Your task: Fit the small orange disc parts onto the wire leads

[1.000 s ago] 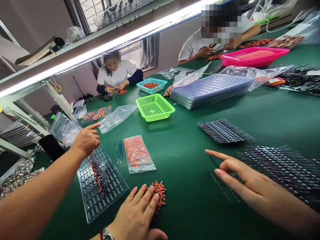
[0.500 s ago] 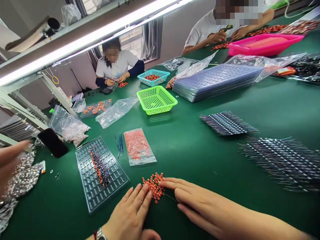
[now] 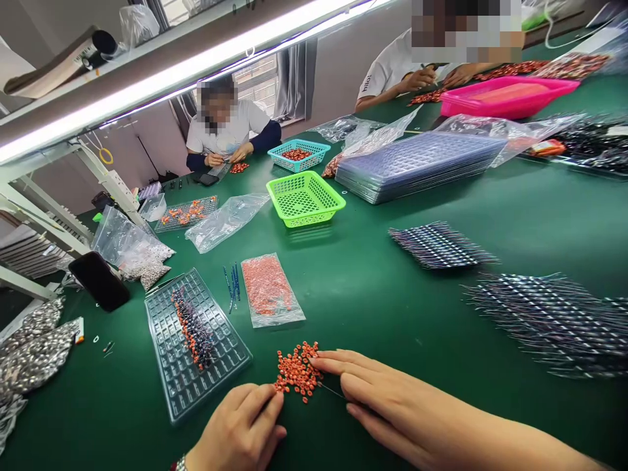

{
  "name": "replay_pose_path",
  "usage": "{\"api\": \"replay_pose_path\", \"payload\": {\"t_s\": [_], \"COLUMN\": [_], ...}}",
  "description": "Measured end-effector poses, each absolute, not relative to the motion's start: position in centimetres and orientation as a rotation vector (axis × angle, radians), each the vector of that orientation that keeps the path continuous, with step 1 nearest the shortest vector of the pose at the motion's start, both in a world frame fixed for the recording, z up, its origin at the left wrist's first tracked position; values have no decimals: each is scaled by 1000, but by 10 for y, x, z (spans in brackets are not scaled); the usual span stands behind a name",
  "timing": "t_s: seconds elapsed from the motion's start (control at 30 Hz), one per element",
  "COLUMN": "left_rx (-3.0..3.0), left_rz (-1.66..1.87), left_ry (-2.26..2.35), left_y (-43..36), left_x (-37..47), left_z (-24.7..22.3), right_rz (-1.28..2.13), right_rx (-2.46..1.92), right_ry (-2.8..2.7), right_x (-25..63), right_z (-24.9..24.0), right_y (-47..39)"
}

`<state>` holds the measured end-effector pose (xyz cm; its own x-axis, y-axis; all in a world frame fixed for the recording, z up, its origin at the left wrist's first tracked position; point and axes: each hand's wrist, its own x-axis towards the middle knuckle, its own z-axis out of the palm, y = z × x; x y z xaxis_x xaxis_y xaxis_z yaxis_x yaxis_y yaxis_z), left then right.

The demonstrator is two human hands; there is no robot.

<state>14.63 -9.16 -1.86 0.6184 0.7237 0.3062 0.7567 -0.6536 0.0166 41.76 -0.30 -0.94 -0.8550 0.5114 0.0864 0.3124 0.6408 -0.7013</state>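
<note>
A small heap of orange-red ring-like beads (image 3: 297, 373) lies on the green table between my hands. My left hand (image 3: 240, 425) is curled at the heap's left edge, thumb and forefinger drawn together against a bead there. Whether it grips that bead, I cannot make out. My right hand (image 3: 377, 396) reaches in from the right, its foremost fingertips touching the heap. A thin metal wire (image 3: 332, 390) runs from the beads to its lower, bent fingers, which appear to hold it. Left of the heap lies a clear compartment tray (image 3: 223, 333) with a row of dark wired pieces with orange ends (image 3: 193, 330).
Behind the heap lie a bag of orange beads (image 3: 269, 288) and several blue strips (image 3: 231, 288). A green basket (image 3: 307, 196), stacked clear trays (image 3: 417, 163) and a phone (image 3: 99, 281) stand farther off. Bundles of wired strips (image 3: 544, 320) lie right. Two people work across the table.
My left hand has gone from lying flat with fingers stretched to curled at the heap's left edge. My right hand stays almost where it was. A blurred hand at the far left has left the view.
</note>
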Motion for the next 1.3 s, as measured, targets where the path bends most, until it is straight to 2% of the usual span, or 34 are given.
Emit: {"api": "replay_pose_path", "payload": {"t_s": [0.27, 0.43, 0.6, 0.73, 0.87, 1.07, 1.3], "left_rx": [-2756, -2811, -2751, -2840, -2902, -2824, -2801], "left_rz": [-437, -226, -177, -341, -495, -397, -220], "left_ry": [-1189, -1153, -1297, -1395, -1702, -1974, -2072], "left_y": [-74, -61, -57, -50, -23, 18, 24], "left_x": [161, 173, 173, 177, 193, 215, 223], "left_z": [-7, -16, -28, -22, -11, -6, 2], "right_rz": [943, 962, 987, 1027, 1086, 1179, 1143], "right_rx": [-795, -831, -878, -903, -1010, -1125, -1070], "right_ry": [-2551, -2570, -2517, -2416, -2180, -2088, -2134], "right_x": [421, 420, 424, 423, 427, 431, 428], "right_z": [-19, -18, -21, -24, -29, -30, -22], "right_y": [-2, 1, 4, 9, 18, 24, 20]}}
